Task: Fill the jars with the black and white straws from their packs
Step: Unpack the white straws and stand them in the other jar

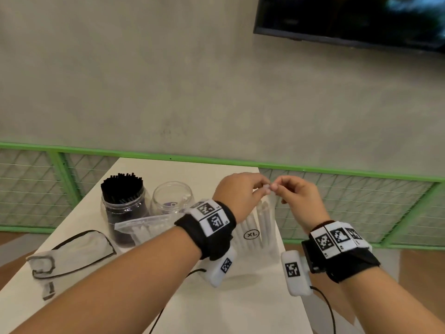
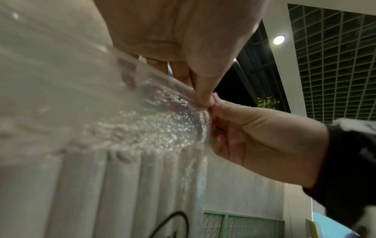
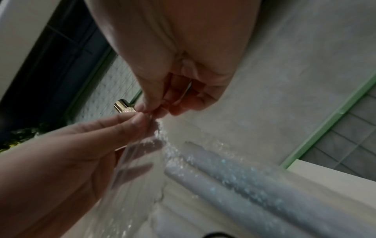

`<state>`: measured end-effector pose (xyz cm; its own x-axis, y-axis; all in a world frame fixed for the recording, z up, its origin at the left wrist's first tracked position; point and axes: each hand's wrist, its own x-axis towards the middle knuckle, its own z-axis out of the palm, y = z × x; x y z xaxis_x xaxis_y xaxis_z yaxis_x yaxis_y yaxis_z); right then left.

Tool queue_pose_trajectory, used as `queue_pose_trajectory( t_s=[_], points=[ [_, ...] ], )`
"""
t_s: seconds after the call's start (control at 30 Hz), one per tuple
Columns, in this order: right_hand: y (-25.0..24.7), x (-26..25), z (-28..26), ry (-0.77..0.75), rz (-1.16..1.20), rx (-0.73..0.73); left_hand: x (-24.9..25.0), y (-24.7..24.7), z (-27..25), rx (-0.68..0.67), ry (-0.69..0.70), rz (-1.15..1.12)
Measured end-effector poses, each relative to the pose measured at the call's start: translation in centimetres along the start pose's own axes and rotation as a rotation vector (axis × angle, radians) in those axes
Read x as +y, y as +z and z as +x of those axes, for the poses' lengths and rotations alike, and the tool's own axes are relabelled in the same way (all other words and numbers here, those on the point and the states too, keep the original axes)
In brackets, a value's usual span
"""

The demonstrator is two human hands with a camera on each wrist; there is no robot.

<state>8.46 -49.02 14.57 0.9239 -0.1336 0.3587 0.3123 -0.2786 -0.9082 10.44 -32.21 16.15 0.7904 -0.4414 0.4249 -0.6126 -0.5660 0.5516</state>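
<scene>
The left hand (image 1: 243,189) and the right hand (image 1: 292,191) meet above the desk (image 1: 216,169), each pinching the top edge of a clear pack of white straws (image 1: 263,222) between thumb and fingertips (image 2: 205,96). The pack hangs upright below both hands, marked XL, its lower end near the desk. To the left of the left hand stands a jar packed with black straws (image 1: 122,201), and just beside it an almost empty jar (image 1: 172,197). Nearer the left wrist lies another pack of white straws (image 1: 144,227), and further left an emptied pack (image 1: 72,254).
</scene>
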Motion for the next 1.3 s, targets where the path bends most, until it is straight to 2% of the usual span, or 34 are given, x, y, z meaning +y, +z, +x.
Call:
queue_pose_trajectory(
  t_s=[0.2, 0.33, 0.47, 0.73, 0.83, 0.93, 1.03, 1.1, 1.2, 1.3],
  points=[
    [0.1, -0.2, -0.2, 0.000, -0.022, 0.029, -1.2, -1.2, -0.2, 0.048, -0.008, 0.088],
    [-1.9, 0.1, 0.6, 0.005, 0.003, 0.123, -8.0, -5.4, -4.6, 0.076, -0.200, 0.059],
    [-2.9, 0.7, 1.1, -0.007, -0.020, 0.124, -14.0, -8.8, -11.0, 0.106, -0.436, 0.039],
    [-0.4, -1.6, 2.4, -0.047, 0.070, 0.079, -16.7, -8.4, -14.8, 0.136, -0.561, 0.011],
    [0.3, -3.0, 2.9, -0.075, 0.091, 0.083, -16.7, -8.4, -15.3, 0.105, -0.615, 0.027],
    [1.6, -4.7, 3.1, -0.121, 0.072, 0.019, -14.6, -8.0, -14.0, 0.071, -0.556, -0.012],
    [4.3, -6.5, 3.3, -0.176, 0.009, -0.102, -9.9, -6.7, -10.0, 0.022, -0.318, -0.144],
    [5.9, -7.4, 3.4, -0.209, -0.038, -0.159, -7.0, -5.4, -7.3, -0.022, -0.221, -0.222],
    [6.6, -7.6, 3.6, -0.219, -0.077, -0.150, -5.7, -5.1, -5.4, -0.065, -0.272, -0.370],
    [6.2, -7.2, 3.6, -0.196, -0.052, -0.124, -7.2, -5.5, -5.8, -0.080, -0.265, -0.327]
  ],
)
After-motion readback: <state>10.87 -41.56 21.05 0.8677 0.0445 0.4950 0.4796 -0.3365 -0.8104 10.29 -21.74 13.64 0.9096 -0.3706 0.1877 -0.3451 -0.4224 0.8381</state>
